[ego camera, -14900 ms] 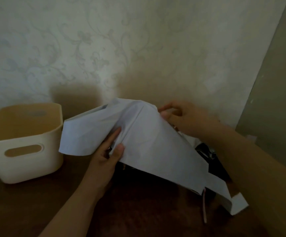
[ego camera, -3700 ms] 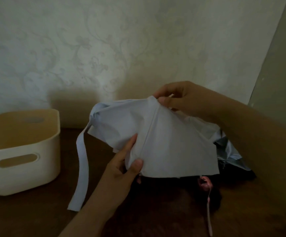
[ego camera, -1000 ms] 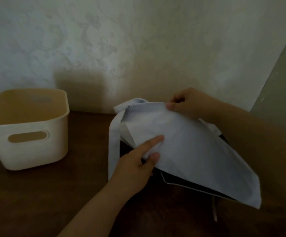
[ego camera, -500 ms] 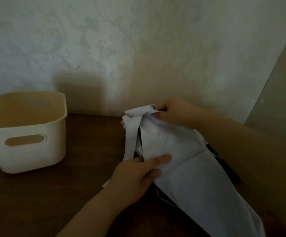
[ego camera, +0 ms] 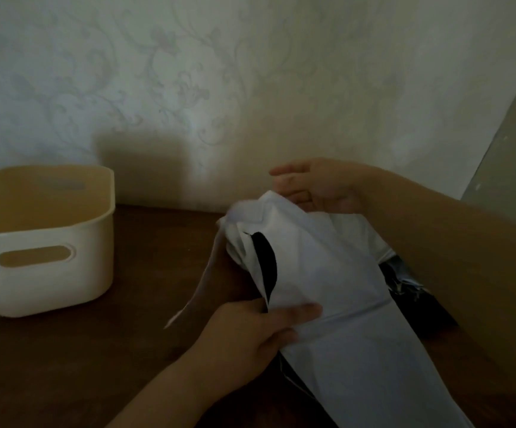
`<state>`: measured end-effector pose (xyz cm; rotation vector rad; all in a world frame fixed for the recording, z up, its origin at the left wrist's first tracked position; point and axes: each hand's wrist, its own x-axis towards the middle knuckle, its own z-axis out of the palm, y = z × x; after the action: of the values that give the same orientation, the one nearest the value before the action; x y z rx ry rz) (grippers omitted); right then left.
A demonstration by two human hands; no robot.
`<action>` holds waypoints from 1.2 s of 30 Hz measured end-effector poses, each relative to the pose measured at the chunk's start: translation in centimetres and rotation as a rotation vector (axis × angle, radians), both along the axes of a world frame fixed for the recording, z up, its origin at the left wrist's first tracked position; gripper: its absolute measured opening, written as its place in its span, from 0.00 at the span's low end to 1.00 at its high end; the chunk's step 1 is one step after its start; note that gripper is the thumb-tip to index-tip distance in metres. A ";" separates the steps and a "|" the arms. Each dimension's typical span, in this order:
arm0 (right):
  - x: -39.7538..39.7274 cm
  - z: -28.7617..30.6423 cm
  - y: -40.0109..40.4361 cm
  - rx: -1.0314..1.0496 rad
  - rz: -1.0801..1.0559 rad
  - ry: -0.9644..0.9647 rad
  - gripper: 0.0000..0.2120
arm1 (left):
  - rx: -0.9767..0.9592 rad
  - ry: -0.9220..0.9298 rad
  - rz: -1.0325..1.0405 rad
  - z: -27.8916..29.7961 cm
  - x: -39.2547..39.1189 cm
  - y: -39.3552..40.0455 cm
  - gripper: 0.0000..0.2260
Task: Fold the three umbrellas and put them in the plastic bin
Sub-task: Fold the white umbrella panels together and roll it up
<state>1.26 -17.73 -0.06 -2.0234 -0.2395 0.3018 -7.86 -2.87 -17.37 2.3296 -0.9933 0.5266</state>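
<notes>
Fingers of my left hand (ego camera: 256, 332) pinch the white umbrella (ego camera: 327, 291) at frame centre; my right hand (ego camera: 318, 188), fingers straight, hovers at its upper end. Its long axis runs to lower right, with the plastic bin (ego camera: 49, 273) well apart, left.

Dim overall, colours muted and greenish-grey. Brightest on the wall (ego camera: 250, 72) at upper centre and upper right, fading to murk toward the lower left. Light apparently from the upper right, judging by the dark block of shadow (ego camera: 139, 168) thrown on the wall just right of the plastic bin (ego camera: 43, 282). Table (ego camera: 65, 366) near black at the bottom edge, grain lost. White umbrella (ego camera: 327, 273) the only strong highlight at centre right, no glare. Motion blur on the right hand (ego camera: 318, 188), fingers smeared, and on the fabric's top fold. Soft throughout, compression smear. Slight wide-angle bowing at right edge.
</notes>
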 end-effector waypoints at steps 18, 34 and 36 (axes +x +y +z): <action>-0.8 -0.3 -2.2 -0.626 -0.009 -0.437 0.24 | -0.207 0.313 0.015 0.1 0.3 0.1 0.20; -8.2 -6.9 -5.5 -1.005 0.091 -1.084 0.26 | -0.715 0.525 0.147 1.2 0.2 0.3 0.15; -7.9 -7.7 -5.7 -0.978 0.016 -0.940 0.28 | -0.831 0.509 0.135 1.8 -0.2 0.3 0.14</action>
<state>-6.62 -23.45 -7.76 -3.0077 -0.8007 -0.6999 -8.04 -2.54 -15.54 1.6402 -0.2810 0.2842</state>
